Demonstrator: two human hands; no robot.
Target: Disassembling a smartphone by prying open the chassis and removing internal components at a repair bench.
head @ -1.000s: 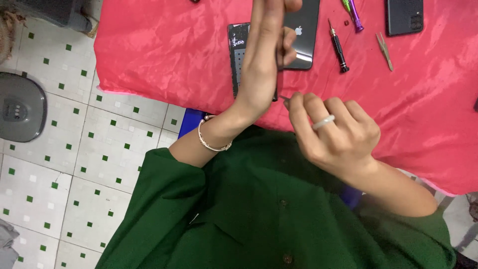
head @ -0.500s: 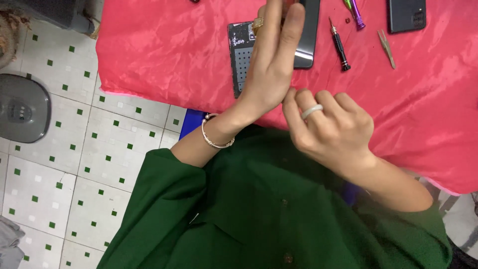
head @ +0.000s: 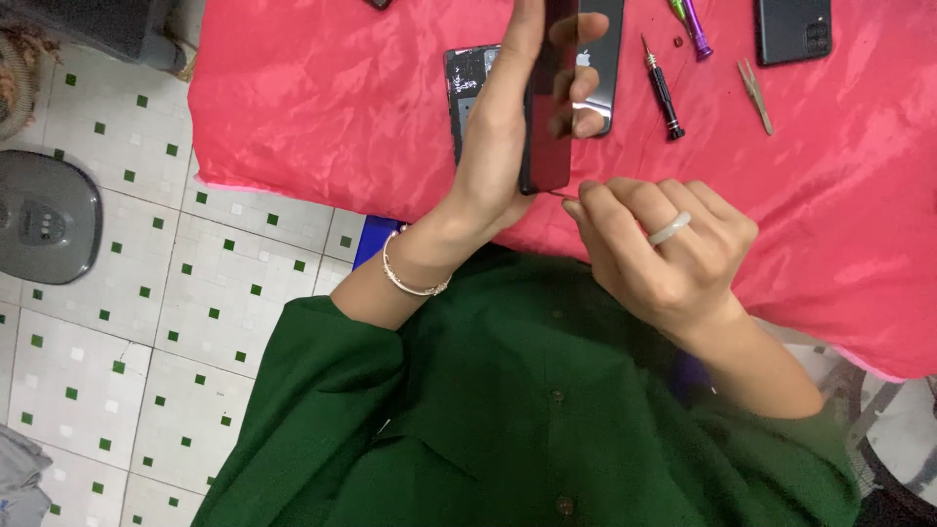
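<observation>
My left hand (head: 503, 137) holds a dark smartphone (head: 549, 107) upright on its edge above the red cloth (head: 322, 107), fingers wrapped round its far side. My right hand (head: 659, 254), wearing a pale ring, pinches a thin small tool whose tip touches the lower end of the phone. A silver bracelet (head: 410, 278) sits on my left wrist. Both arms come out of green sleeves.
On the cloth lie a black phone back (head: 603, 49), a dark opened phone part (head: 464, 88), a black screwdriver (head: 662, 88), a purple-green tool (head: 691, 21), tweezers (head: 754, 93) and another dark phone (head: 793, 29). A grey round scale (head: 44, 220) rests on the tiled floor.
My left hand has turned the phone so its dark edge faces me. My right hand has moved up until the small tool meets the phone's lower end.
</observation>
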